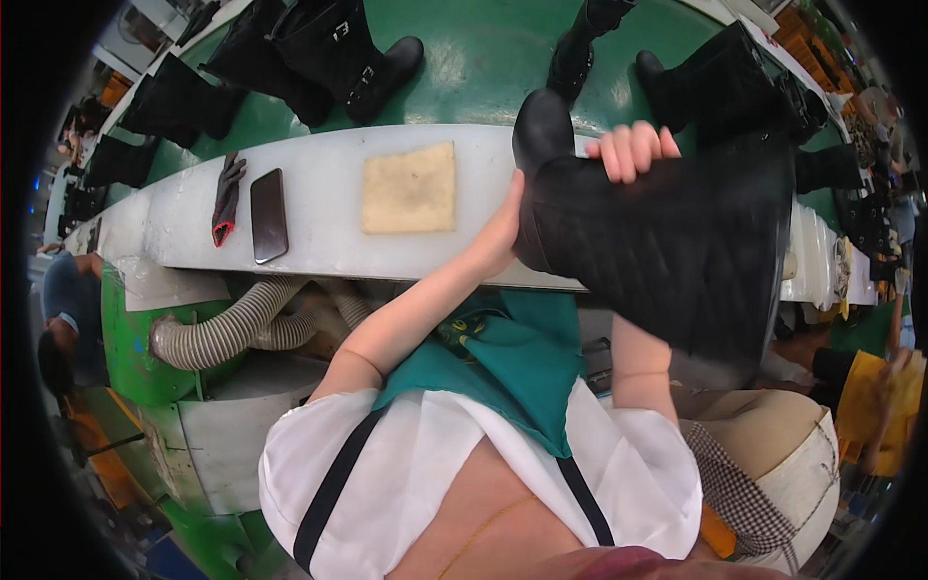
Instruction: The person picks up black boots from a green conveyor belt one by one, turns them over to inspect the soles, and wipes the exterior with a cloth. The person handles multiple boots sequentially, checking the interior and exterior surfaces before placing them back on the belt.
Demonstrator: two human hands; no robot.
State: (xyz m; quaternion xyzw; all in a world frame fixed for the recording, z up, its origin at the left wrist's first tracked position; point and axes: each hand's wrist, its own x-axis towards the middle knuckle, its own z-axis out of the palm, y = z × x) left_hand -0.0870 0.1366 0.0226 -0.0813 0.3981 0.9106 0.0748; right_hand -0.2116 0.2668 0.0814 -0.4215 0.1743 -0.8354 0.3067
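A tall black boot (667, 232) lies sideways in the air over the front edge of the white worktop, its toe pointing away and its wide shaft out to the right. My left hand (505, 224) is closed on the boot at the heel and ankle, its thumb along the side; its other fingers are mostly behind the boot. The fingers of my right hand (633, 152) curl over the far edge of the shaft, while the palm is hidden behind it. To the left lie a square cream-coloured pad (409, 188), a dark phone (270, 217) and a dark glove (228, 198) with a red cuff.
Beyond the white worktop (324, 155), several black boots (338, 58) stand or lie on a green surface (464, 58). Ribbed hoses (227, 324) run under the worktop beside a green machine (126, 338). Another person (72, 309) is at the far left.
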